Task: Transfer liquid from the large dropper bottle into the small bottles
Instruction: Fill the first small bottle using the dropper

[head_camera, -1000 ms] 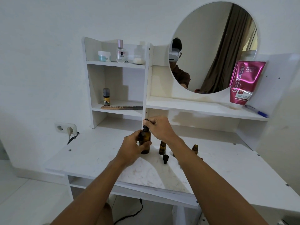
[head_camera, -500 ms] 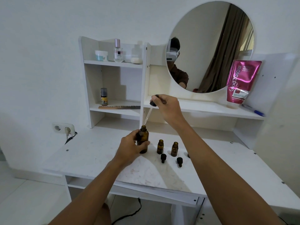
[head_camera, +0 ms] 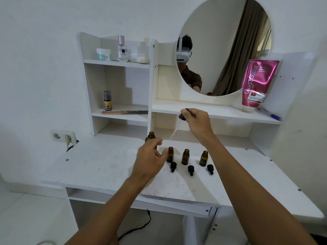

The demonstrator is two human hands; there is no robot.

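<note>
The large amber dropper bottle [head_camera: 151, 136] stands uncapped on the white desk [head_camera: 106, 165], partly hidden behind my left hand [head_camera: 150, 160]. That hand is blurred, holds nothing, and its spread fingers sit just left of the first small bottle [head_camera: 170, 154]. Two more small amber bottles [head_camera: 185, 157] [head_camera: 203, 158] stand in the same row, all uncapped. Three black dropper caps [head_camera: 173, 166] [head_camera: 191, 170] [head_camera: 210, 169] lie in front of them. My right hand [head_camera: 197, 123] pinches the black bulb of the large dropper [head_camera: 177, 127], whose glass pipette slants down-left above the first small bottle.
A white shelf unit [head_camera: 203, 110] rises behind the bottles, just above my right hand. It carries a round mirror [head_camera: 230, 32], a pink tube [head_camera: 256, 82], a blue pen [head_camera: 269, 114], a comb [head_camera: 123, 112] and cosmetic jars. A wall socket [head_camera: 63, 137] with a plug sits at the left.
My left hand has let go of the large bottle and shifted right toward the first small bottle. My right hand has carried the dropper rightward, away from the large bottle's mouth.
</note>
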